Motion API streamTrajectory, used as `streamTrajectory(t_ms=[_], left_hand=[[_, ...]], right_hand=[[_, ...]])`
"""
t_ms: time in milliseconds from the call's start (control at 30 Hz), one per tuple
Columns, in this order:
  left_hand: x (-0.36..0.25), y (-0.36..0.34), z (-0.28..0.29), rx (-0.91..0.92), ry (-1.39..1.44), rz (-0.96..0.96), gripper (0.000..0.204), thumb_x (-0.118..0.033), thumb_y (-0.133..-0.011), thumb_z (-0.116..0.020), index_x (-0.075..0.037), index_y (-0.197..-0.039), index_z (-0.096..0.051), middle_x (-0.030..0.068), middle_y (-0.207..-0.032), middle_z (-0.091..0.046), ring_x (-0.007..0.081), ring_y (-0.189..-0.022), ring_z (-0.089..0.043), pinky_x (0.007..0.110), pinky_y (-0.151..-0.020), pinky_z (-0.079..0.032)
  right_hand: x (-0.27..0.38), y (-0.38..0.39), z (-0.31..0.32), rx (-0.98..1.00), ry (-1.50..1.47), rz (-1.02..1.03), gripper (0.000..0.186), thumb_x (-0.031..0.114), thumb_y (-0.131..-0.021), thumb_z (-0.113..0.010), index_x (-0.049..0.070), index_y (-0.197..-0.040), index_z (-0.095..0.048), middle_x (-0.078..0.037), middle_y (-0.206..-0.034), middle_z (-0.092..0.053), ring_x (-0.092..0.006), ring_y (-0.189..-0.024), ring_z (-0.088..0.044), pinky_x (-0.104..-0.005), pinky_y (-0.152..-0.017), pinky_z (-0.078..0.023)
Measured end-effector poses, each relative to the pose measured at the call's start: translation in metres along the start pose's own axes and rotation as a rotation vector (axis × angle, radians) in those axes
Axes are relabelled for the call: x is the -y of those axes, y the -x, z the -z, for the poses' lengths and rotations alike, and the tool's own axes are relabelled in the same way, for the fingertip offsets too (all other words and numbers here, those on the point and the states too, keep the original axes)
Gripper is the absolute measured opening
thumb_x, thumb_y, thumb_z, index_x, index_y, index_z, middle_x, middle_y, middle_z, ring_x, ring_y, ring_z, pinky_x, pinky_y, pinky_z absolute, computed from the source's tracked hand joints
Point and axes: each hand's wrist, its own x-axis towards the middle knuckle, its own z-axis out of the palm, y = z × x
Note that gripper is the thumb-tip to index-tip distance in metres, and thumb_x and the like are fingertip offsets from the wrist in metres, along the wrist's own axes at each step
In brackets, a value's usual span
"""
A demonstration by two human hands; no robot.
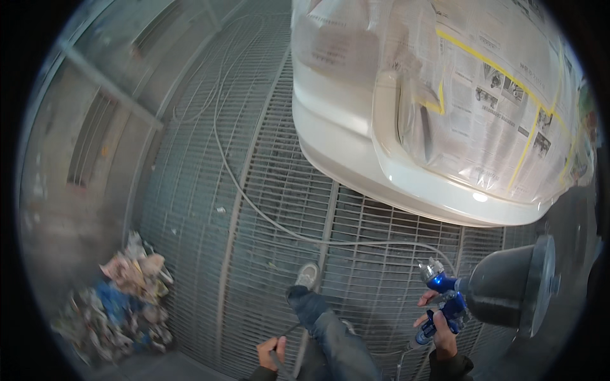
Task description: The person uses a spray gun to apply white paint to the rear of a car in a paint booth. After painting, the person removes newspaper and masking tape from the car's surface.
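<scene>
Right hand (446, 340): wrapped around 1 blue spray gun (452, 307) with 1 grey cup (505, 282), held above the floor grating (267, 267), apart from 1 white bumper (346, 143) | left hand (272, 352): closed on 1 grey hose length (292, 329) | 1 long hose (356, 242) is laid across the grating | 1 crumpled heap (117, 308) is piled at left

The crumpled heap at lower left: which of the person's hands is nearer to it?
Left. The left hand, closed on a grey hose, is right of the crumpled heap, apart from it; the right hand is much farther right, gripping a blue spray gun.
</scene>
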Motion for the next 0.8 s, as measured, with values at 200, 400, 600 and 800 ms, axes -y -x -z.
streamTrajectory(t_ms=[200, 400, 600, 800], left_hand=[[-0.015, -0.109, 0.053, 0.309, 0.067, 0.149, 0.042, -0.019, -0.095, -0.065, -0.001, -0.060, -0.049, 0.0118, -0.051, -0.036, 0.0144, -0.048, -0.032, 0.037, -0.045, -0.031], [-0.082, -0.260, 0.146, 0.253, -0.193, -0.129, 0.042, -0.020, -0.090, -0.069, -0.003, -0.059, -0.047, 0.0133, -0.051, -0.038, 0.0293, -0.045, -0.036, 0.039, -0.046, -0.033], [-0.120, -0.409, 0.238, 0.290, -0.483, -0.658, 0.047, -0.017, -0.088, -0.070, -0.006, -0.057, -0.036, 0.0111, -0.049, -0.035, 0.0302, -0.043, -0.035, 0.043, -0.045, -0.027], [-0.118, -0.555, 0.272, 0.520, -0.440, -0.792, 0.050, -0.018, -0.093, -0.064, -0.005, -0.058, -0.031, 0.0112, -0.051, -0.030, 0.0258, -0.043, -0.028, 0.040, -0.044, -0.023]], right_hand=[[0.012, -0.050, -0.079, -0.118, -0.062, -0.069, 0.065, 0.044, -0.090, -0.066, -0.002, -0.131, -0.046, -0.014, -0.116, -0.055, -0.0205, -0.106, -0.057, -0.0321, -0.063, -0.060], [0.016, -0.073, -0.132, -0.223, -0.165, -0.046, 0.074, 0.033, -0.092, -0.063, 0.007, -0.150, -0.026, -0.017, -0.119, -0.053, -0.0237, -0.107, -0.056, -0.0328, -0.064, -0.060], [0.020, -0.080, -0.216, -0.441, -0.332, 0.001, 0.062, 0.028, -0.091, -0.066, 0.003, -0.140, -0.039, -0.017, -0.116, -0.056, -0.0230, -0.103, -0.059, -0.0326, -0.064, -0.060], [0.013, -0.086, -0.324, -0.788, -0.359, 0.079, 0.063, 0.042, -0.087, -0.069, -0.002, -0.128, -0.050, -0.015, -0.108, -0.059, -0.0179, -0.093, -0.063, -0.0281, -0.055, -0.059]])
